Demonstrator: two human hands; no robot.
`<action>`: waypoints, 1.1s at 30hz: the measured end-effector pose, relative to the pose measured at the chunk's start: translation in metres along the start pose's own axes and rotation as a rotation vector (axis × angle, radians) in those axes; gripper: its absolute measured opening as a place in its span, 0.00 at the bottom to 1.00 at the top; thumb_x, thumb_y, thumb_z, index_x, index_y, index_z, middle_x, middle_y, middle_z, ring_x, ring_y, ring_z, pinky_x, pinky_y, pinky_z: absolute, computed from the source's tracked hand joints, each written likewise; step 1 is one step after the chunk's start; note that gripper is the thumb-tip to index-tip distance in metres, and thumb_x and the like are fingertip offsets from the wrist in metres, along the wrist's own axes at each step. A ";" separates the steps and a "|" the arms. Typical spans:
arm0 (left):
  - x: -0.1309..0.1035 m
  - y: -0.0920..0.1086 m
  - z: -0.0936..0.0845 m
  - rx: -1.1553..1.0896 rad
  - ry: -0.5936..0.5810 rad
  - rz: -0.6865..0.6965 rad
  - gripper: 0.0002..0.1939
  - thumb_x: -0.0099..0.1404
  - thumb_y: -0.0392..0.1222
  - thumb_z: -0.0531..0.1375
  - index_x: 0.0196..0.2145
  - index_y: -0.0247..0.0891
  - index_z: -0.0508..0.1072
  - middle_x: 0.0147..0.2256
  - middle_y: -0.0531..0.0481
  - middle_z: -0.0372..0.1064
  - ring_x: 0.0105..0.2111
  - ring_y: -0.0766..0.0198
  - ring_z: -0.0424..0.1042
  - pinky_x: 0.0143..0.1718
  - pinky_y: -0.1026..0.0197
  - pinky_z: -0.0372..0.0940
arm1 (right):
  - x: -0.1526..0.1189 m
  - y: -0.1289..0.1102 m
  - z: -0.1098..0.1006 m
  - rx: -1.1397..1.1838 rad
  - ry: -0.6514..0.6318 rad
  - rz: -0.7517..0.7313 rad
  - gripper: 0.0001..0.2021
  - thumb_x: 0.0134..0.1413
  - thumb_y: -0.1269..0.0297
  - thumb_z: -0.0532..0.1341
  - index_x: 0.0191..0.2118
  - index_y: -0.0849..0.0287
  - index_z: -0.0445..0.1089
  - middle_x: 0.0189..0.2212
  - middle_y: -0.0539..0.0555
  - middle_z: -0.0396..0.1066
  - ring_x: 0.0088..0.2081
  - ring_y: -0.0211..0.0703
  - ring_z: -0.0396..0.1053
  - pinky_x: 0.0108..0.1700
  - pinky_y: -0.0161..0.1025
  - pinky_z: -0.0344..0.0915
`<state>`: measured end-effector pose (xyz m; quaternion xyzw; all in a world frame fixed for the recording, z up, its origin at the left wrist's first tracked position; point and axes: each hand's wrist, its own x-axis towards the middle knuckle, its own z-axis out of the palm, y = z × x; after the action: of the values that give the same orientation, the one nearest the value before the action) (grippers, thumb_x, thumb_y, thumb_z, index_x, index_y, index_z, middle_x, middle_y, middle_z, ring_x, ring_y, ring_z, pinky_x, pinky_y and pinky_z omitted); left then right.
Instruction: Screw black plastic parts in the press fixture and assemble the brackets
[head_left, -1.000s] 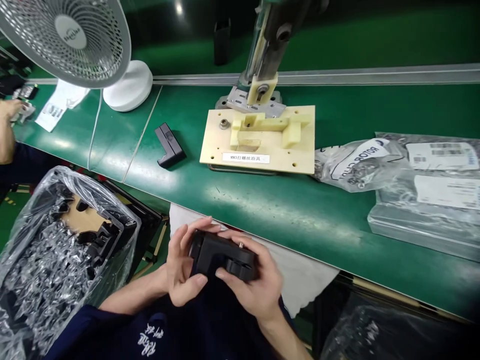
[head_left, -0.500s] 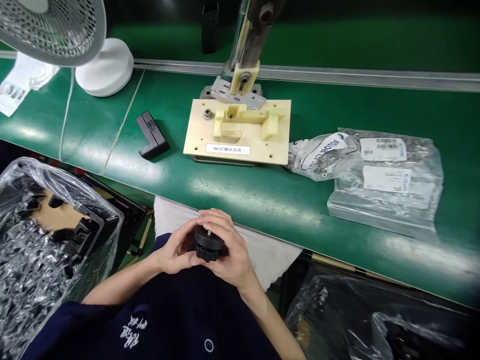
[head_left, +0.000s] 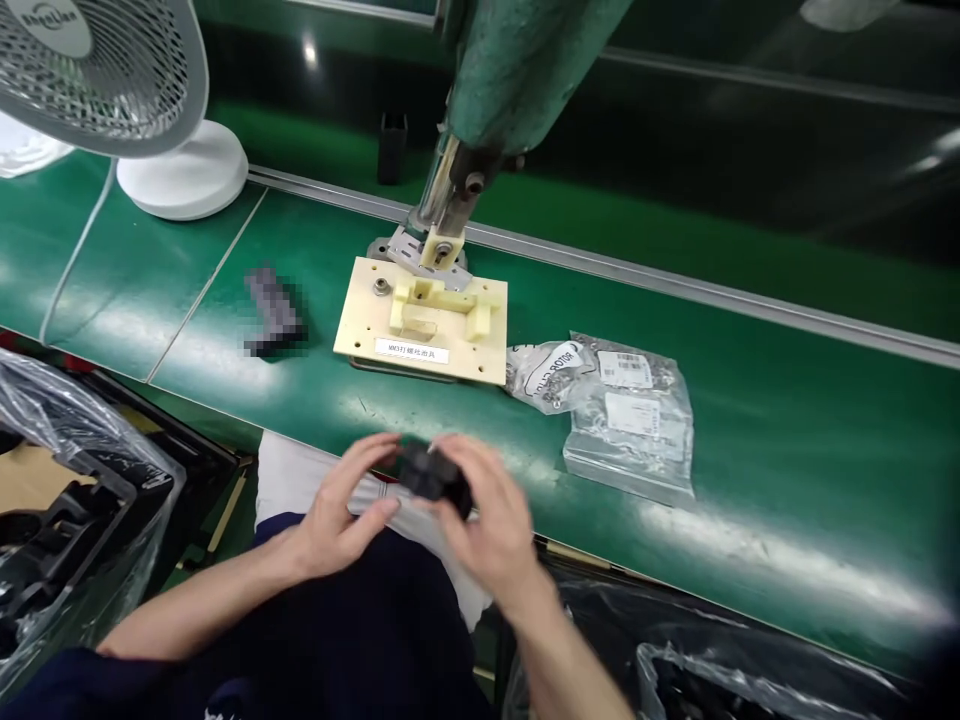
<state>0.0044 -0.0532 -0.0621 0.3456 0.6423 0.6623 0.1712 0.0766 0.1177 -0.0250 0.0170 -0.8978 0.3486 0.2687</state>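
Observation:
Over the front edge of the bench, my right hand (head_left: 487, 510) grips a small black plastic part (head_left: 429, 472), blurred by motion. Half a second ago it looked like a round black knob with a metal screw sticking up from its middle. My left hand (head_left: 337, 515) is just left of it, thumb and fingers spread apart, with its fingertips close to the part. I cannot tell whether they touch it. Beyond my hands lies a cream fixture plate (head_left: 352, 325) with yellow raised blocks (head_left: 480, 318) and a white label (head_left: 411, 350).
Above the fixture stands a green press (head_left: 517, 80). A pixelated dark angled piece (head_left: 276, 312) lies left of it, clear bags of small hardware (head_left: 630, 420) right. A fan (head_left: 180, 175) stands back left. Plastic-lined bins (head_left: 161, 490) flank me below the green bench (head_left: 787, 470).
My left hand has opened and come away from the black part, which stays in my right hand and has turned. The camera view has tilted up and shifted right.

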 end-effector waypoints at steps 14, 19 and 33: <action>0.142 -0.020 -0.041 0.467 0.363 0.371 0.11 0.66 0.38 0.51 0.43 0.36 0.69 0.40 0.43 0.71 0.42 0.59 0.72 0.46 0.53 0.70 | 0.145 0.085 0.005 -0.666 -0.418 -0.025 0.24 0.64 0.53 0.52 0.56 0.66 0.63 0.49 0.67 0.65 0.51 0.62 0.62 0.51 0.56 0.62; 0.171 -0.035 -0.032 0.580 0.218 0.316 0.18 0.66 0.42 0.51 0.50 0.31 0.66 0.50 0.35 0.68 0.54 0.53 0.67 0.57 0.48 0.63 | 0.143 0.082 0.008 -0.577 -0.486 0.018 0.30 0.67 0.51 0.45 0.65 0.69 0.51 0.60 0.70 0.55 0.62 0.64 0.53 0.60 0.60 0.54; 0.165 -0.037 -0.017 0.753 0.158 0.252 0.26 0.67 0.51 0.51 0.58 0.35 0.60 0.58 0.35 0.60 0.60 0.47 0.60 0.60 0.43 0.59 | 0.036 0.095 -0.107 -0.821 -0.021 0.241 0.10 0.58 0.62 0.55 0.31 0.58 0.72 0.57 0.60 0.60 0.64 0.67 0.50 0.60 0.72 0.48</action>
<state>-0.1308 0.0494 -0.0578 0.4081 0.8038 0.4212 -0.1000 0.0755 0.2629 -0.0005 -0.1928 -0.9603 -0.0092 0.2013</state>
